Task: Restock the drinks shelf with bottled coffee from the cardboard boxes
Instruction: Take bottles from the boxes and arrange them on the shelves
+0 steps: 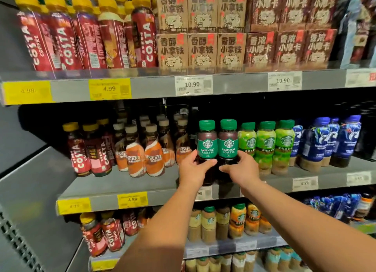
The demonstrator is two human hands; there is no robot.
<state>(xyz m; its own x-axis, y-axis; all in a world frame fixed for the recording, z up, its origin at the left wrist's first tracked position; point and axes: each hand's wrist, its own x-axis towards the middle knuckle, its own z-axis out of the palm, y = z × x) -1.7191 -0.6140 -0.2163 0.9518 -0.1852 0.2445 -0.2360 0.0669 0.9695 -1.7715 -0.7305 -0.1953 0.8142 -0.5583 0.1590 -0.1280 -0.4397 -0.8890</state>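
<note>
I have my left hand point(192, 170) and right hand point(242, 169) each wrapped round a green-capped Americano bottle point(206, 143), the second bottle point(227, 142) touching it, at the middle shelf's point(126, 184) front edge.

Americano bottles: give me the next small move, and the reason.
Probably push both straight back, then let go. The left hand grips the left Americano bottle and the right hand the right Americano bottle, both upright at the front edge of the middle shelf, in the slot between the Nescafe bottles and the light-green bottles, which appear to stand further back.
</note>
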